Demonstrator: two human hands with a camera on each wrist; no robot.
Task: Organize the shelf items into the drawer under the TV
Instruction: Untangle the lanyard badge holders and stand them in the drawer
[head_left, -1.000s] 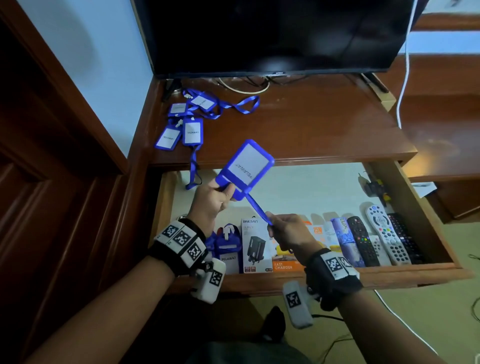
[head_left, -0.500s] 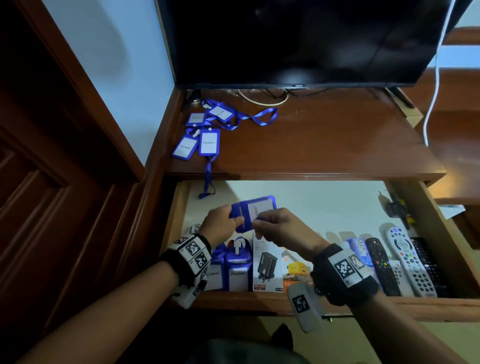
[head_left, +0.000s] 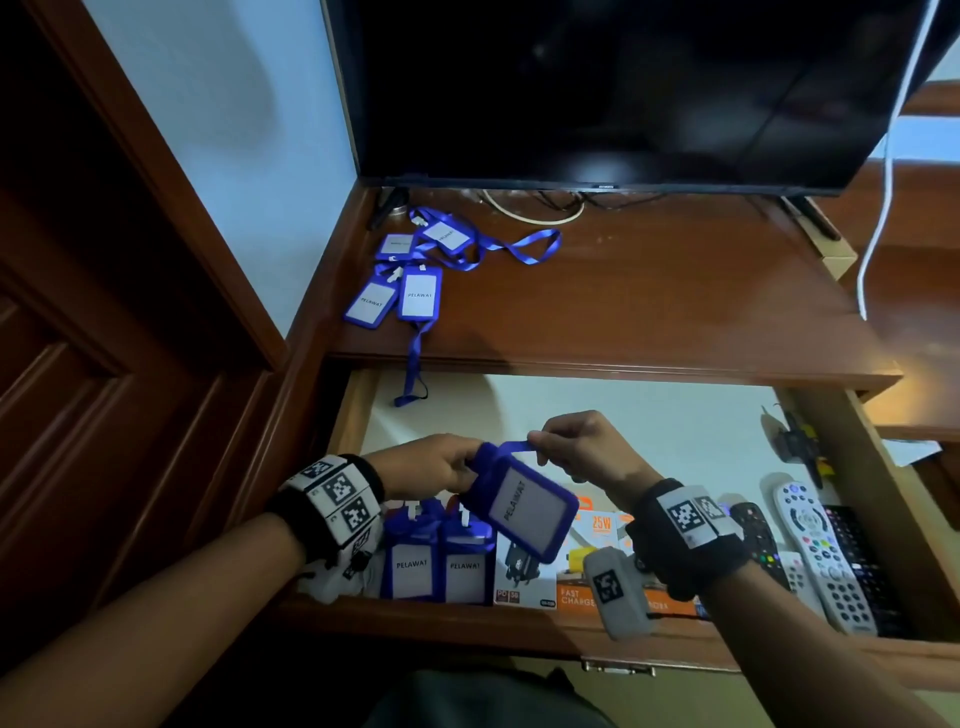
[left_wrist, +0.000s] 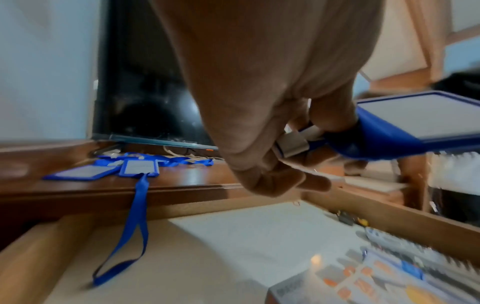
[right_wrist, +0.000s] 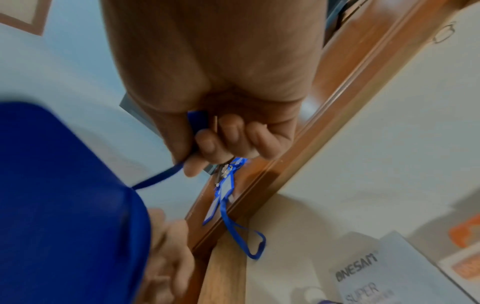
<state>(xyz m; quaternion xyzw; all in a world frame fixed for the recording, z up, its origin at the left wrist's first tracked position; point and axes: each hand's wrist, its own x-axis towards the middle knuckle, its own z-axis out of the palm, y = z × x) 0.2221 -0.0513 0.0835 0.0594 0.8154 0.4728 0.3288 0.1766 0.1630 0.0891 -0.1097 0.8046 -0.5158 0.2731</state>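
Blue plastic badge holder with a white "PELAWAT" card (head_left: 524, 506), held tilted above the front-left part of the open wooden drawer (head_left: 358, 415) under the black flat-screen TV (head_left: 613, 88); the left hand (head_left: 439, 462) pinches its top end at the white clip (left_wrist: 294, 142), thumb and curled fingers closed on it; the right hand (head_left: 584, 441) nips the blue ribbon lanyard (head_left: 506, 448) between thumb and forefinger, the ribbon running taut to the holder. Two like blue badge holders (head_left: 436, 564) stand upright at the drawer's front, just below the held one; beside them, charger boxes (head_left: 582, 566) and remote controls (head_left: 815, 545).

Judged step: gathering the ribbon against the holder so it can be stowed beside the two standing ones. To do it well: keep the ribbon under light tension while folding, so no loop escapes; hold the clip end firm; lower the holder upright, touching its neighbour, with the ribbon tucked behind it.

Four more blue badge holders (head_left: 400, 291) lie on the brown wooden shelf (head_left: 675, 301); one lanyard hangs over the edge into the drawer.
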